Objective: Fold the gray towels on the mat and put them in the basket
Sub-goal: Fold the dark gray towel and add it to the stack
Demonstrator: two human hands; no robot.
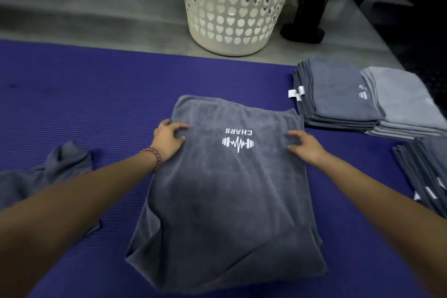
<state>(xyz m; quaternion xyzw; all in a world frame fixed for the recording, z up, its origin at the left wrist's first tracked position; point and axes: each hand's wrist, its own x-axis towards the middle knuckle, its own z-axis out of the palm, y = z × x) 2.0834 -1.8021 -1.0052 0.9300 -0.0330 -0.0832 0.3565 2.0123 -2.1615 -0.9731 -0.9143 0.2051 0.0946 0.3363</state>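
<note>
1. In the centre of the frame a gray towel [227, 196] lies on the purple mat [96, 94], already doubled over with its logo facing up.
2. The left hand [170, 139] curls its fingers and thumb around the towel's left edge. The right hand [307, 145] rests on the right edge, blurred, so its grip cannot be told.
3. Folded stacks [343, 94] sit on the mat at the right, not yet in the basket [232, 7] at upper centre.
4. A crumpled towel [60, 164] at lower left is unfolded.
5. Judged so, folding is well along, while the basketing appears mostly ahead.
</note>
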